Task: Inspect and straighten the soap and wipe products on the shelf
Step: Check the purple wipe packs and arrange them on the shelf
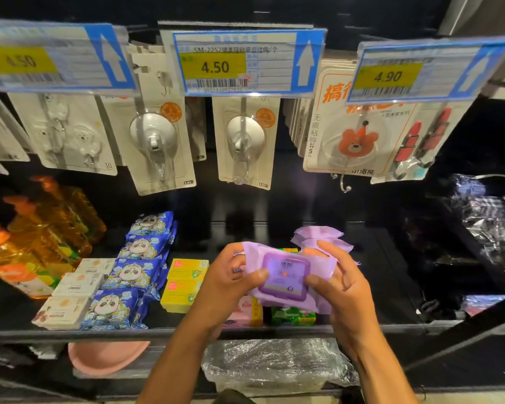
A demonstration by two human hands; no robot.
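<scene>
Black shelf [274, 328] in a shop is holding rows of small goods, w/ a dark wall behind.

Wipe pack [286, 277] is being held up just above the shelf's front-middle, over a pink box [242, 314] & a green pack [293, 315]. It's looking soft & light purple w/ crinkly ends. A darker purple square lid is sitting on top, facing the camera & looking closed. Its print is too small to read.

L hand [225, 287] is gripping the pack's left end, fingers curled under & thumb pressing by the lid's left edge. R hand [347, 293] is gripping the right end the same way, thumb resting by the lid's lower right corner.

More purple packs [321, 237] are lying just behind, further back on the shelf. Left of the hands, yellow boxes [187, 275] are sitting in a short row, then blue panda packs [131, 272], then white boxes [76, 290], then orange bottles [41, 237] at far left.

Hook cards [153, 138] are hanging above on pegs, under price tags [239, 62] reading 4.50, 4.50 & 4.90. At right a bear card [353, 141] is hanging too.

Below the shelf, a pink bowl [108, 357] & a bundle in clear wrap [274, 365] are sitting on a lower level. Far right is too dark to tell.
</scene>
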